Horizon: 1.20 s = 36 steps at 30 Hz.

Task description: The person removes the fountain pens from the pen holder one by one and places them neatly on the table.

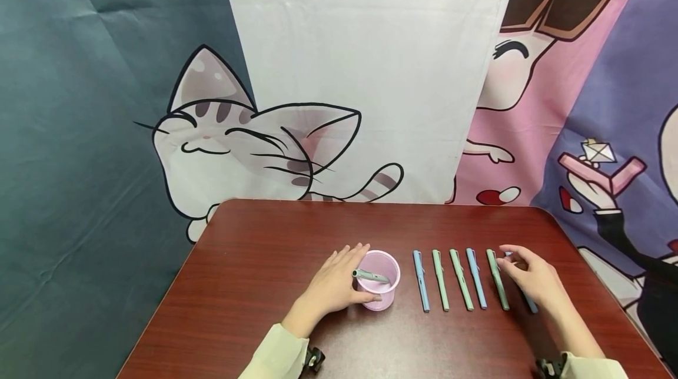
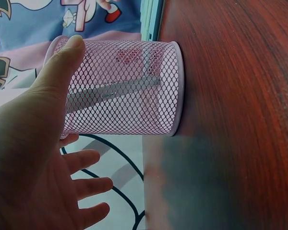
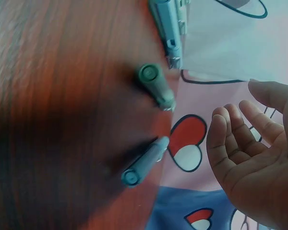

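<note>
A pink mesh pen holder (image 1: 382, 296) stands upright on the table, with a green pen (image 1: 372, 276) leaning inside it. Beside the holder is my left hand (image 1: 336, 282); its thumb lies along the mesh near the rim. In the left wrist view the other fingers of the left hand (image 2: 38, 143) are spread and fairly straight. My right hand (image 1: 535, 276) hovers over the rightmost blue pen (image 1: 531, 303), partly covering it. In the right wrist view, the fingers of the right hand (image 3: 252, 143) are loosely bent, apart from the blue pen (image 3: 145, 163), holding nothing.
Left of the right hand, several pens lie in a row: a blue pen (image 1: 421, 281), green pens (image 1: 440, 280) and another blue pen (image 1: 477, 279) among them. The brown table (image 1: 254, 261) ends at a cartoon-printed cloth (image 1: 371, 73) behind.
</note>
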### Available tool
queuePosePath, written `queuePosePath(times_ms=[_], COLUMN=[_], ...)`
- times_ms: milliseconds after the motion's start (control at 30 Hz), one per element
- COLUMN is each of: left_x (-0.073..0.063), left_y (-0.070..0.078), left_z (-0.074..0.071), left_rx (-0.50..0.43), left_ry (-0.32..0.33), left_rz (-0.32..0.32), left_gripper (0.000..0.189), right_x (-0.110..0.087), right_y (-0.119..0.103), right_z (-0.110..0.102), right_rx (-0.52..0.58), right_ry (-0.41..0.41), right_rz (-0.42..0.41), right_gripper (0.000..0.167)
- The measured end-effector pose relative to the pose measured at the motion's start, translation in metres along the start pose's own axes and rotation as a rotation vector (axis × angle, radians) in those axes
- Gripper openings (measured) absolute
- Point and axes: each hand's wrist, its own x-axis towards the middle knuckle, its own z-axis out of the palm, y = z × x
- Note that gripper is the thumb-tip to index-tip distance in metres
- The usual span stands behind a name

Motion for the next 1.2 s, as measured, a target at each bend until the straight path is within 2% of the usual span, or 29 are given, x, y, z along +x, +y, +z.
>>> queuePosePath(times_ms=[267,967,1200], left_x=[0.000,0.000,0.000], left_y=[0.000,0.001,0.000], left_z=[-0.001,0.000,0.000], left_rx=[-0.004,-0.005,-0.007], left_ry=[-0.002,-0.004,-0.003], left_rz=[-0.006,-0.009,-0.005], left_gripper=[0.107,0.107,0.108], right_x=[-0.001,-0.010,-0.013], right_y=[-0.015,-0.043,-0.052], right_z=[0.000,0.007,0.009], right_rx=[0.022,0.042,0.048], right_ry=[0.031,-0.014,-0.005], right_rz=[-0.070,-0.120,-0.147], right_gripper=[0.034,0.034,0.031])
